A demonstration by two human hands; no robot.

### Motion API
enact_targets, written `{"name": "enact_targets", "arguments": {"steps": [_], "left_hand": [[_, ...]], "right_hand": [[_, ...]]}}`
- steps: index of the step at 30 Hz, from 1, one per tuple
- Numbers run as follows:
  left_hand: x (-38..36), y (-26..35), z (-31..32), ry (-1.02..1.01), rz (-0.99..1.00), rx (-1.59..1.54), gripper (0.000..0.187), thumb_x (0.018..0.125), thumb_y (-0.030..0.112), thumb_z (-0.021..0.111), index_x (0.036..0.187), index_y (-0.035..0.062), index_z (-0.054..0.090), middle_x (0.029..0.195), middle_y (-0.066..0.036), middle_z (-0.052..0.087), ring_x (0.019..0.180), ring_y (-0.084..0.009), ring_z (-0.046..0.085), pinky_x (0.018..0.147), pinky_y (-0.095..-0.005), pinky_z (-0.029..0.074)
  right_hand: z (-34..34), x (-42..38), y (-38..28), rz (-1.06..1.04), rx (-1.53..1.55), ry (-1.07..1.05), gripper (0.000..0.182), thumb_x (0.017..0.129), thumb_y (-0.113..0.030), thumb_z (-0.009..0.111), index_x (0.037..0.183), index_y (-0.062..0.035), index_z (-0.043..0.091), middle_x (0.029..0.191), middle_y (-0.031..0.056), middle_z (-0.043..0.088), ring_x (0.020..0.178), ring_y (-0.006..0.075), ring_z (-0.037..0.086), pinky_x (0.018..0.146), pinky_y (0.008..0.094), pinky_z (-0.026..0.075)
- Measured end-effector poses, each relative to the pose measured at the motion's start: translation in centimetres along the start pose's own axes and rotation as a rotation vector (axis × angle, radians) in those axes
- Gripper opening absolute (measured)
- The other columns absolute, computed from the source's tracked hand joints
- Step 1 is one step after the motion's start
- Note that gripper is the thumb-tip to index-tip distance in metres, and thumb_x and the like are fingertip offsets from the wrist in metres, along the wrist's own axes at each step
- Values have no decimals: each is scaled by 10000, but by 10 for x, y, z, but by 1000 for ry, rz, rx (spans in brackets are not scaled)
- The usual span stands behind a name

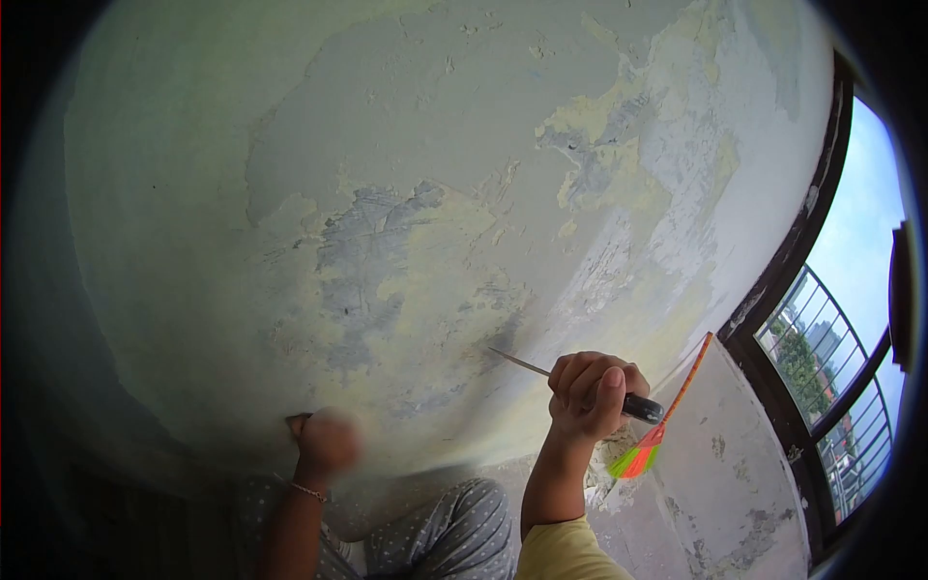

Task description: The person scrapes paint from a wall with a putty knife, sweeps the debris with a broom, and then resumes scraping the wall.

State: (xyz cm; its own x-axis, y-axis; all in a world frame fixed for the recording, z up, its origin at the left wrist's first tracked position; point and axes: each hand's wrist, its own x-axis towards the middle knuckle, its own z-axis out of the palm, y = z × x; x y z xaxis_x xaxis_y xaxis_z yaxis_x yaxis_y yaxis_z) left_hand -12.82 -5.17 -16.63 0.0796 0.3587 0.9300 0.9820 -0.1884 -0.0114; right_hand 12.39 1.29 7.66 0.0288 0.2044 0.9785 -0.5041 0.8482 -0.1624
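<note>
My right hand (pixel 590 391) is closed around the black handle of a thin-bladed metal tool (pixel 522 362). The narrow blade points left, and its tip is right at the patchy wall (pixel 454 319). Lower left, my left hand (pixel 330 443) is closed and blurred by motion, close against the wall's lower part. Something dark shows at its fingers, but I cannot tell what it is. Pale yellow, white and grey layers show on the wall, with scratched and flaking patches around the blade's tip.
A small broom (pixel 638 456) with green and orange bristles and an orange stick leans behind my right hand. Further right, a dark-framed window (pixel 822 416) looks out on railings and trees. My bent knee (pixel 478 507) in dotted grey trousers is below. The pale floor (pixel 720 474) is stained.
</note>
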Motion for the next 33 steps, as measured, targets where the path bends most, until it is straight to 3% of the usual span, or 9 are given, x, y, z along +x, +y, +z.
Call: {"name": "enact_targets", "arguments": {"steps": [7, 9, 10, 11, 17, 24, 28, 32, 33], "left_hand": [[-8, 1, 2, -3, 8, 60, 173, 805, 274, 490, 660, 185, 520, 725, 8, 449, 786, -178, 413, 759, -391, 317], [-8, 1, 5, -10, 13, 59, 171, 805, 273, 490, 662, 184, 523, 725, 8, 450, 788, -178, 412, 759, -391, 317], [-10, 2, 6, -5, 8, 63, 161, 797, 269, 496, 661, 186, 522, 726, 9, 451, 786, -178, 412, 759, -392, 317], [-11, 0, 6, -5, 5, 70, 150, 788, 264, 501, 661, 188, 521, 726, 10, 452, 784, -179, 412, 759, -392, 317], [-9, -2, 5, 4, 20, 62, 158, 787, 283, 494, 664, 190, 528, 729, 11, 459, 780, -184, 411, 758, -401, 322], [-15, 0, 11, 20, 10, 101, 178, 798, 290, 481, 659, 185, 516, 726, 13, 451, 780, -185, 404, 760, -407, 321], [-18, -1, 11, 9, 16, 102, 263, 854, 311, 429, 658, 162, 520, 720, -4, 442, 775, -198, 389, 752, -410, 318], [-22, -2, 17, 19, -6, 96, 191, 810, 286, 468, 661, 176, 513, 726, 11, 445, 790, -188, 402, 759, -414, 325], [-22, -2, 16, 18, -1, 94, 191, 810, 286, 468, 661, 176, 513, 726, 11, 445, 790, -188, 402, 759, -414, 325]], "right_hand": [[-12, 11, -34, -192, 270, 218, 417, 1011, -191, 374, 608, -124, 292, 443, 8, 351, 331, 92, 266, 282, 227, 270], [6, -2, 11, 68, 7, 139, 350, 1007, -187, 451, 688, -96, 339, 461, 13, 331, 355, 110, 275, 326, 280, 262], [16, -10, 23, 239, 161, 146, 343, 998, -169, 478, 692, -97, 339, 463, 21, 333, 354, 122, 274, 341, 304, 258], [20, -17, 33, 291, 156, 174, 350, 1009, -180, 400, 671, -124, 328, 435, 5, 312, 330, 104, 257, 319, 270, 230], [0, 4, -10, -135, 245, 262, 427, 1030, -234, 375, 623, -116, 314, 433, 1, 323, 331, 94, 290, 305, 228, 275], [-6, 14, -5, 25, 23, 76, 408, 1015, -259, 452, 658, -107, 328, 438, 1, 335, 328, 96, 264, 303, 261, 265], [-20, 26, -36, -251, 327, 146, 437, 1040, -319, 344, 650, -134, 276, 454, -6, 314, 342, 73, 251, 286, 214, 249], [9, 6, 34, 218, 177, 172, 464, 1011, -283, 445, 605, -118, 294, 424, 4, 281, 337, 114, 242, 305, 285, 230], [8, 5, 39, 209, 211, 101, 389, 1033, -294, 376, 680, -151, 299, 433, -19, 261, 333, 82, 199, 309, 224, 203]]}}
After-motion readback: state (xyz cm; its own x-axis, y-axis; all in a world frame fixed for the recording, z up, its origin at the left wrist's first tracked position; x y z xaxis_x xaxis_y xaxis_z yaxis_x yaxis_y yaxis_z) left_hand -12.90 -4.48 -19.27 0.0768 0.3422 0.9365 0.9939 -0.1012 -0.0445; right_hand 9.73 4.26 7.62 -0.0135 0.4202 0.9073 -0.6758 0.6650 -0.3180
